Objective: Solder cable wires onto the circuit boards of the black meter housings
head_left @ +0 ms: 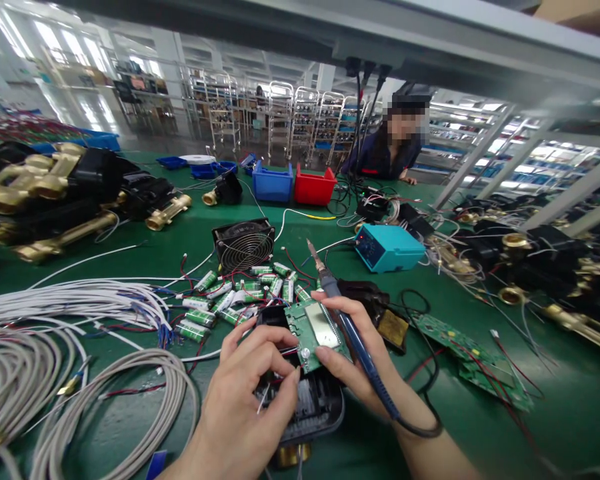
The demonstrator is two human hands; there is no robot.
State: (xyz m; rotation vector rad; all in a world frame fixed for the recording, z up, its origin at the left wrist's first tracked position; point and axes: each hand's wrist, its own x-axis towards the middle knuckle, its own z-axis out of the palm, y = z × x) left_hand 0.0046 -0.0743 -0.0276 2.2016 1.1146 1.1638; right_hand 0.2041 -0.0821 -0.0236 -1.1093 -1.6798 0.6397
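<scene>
Circuit board (316, 331), green with a grey display window, is found tilted over the open black housing (316, 400) at the near edge of the bench (570, 413), held between both hands and not seated in the housing. I judge the work to be mid-way. The board is out of its shell and thin leads trail below its lower edge. The tip of the soldering iron (353, 333) points up and away from the board, touching nothing, so no joint is being made at this instant. Whether any joint is already finished I cannot tell, as the pads are too small to read.

Left hand (245, 393): palm down, fingers curled, thumb and forefinger closed together on the board's lower left corner, just above the loose leads.

Right hand (353, 367): fingers wrapped about the iron's blue handle, which lies across the hand with its cord (420, 430) looping past the wrist. The thumb rests on the board's upper right edge and a fingertip presses its lower edge, so this hand clamps the iron and steadies the board at once.

Surroundings noted: green cells (230, 300) with red and black leads scattered just beyond the board, a small fan (243, 243) behind them, a teal soldering station (387, 247) to the right, spare boards (480, 360) further right, and white cable bundles (55, 333) to the left. A co-worker (390, 150) sits at the far end, well apart
</scene>
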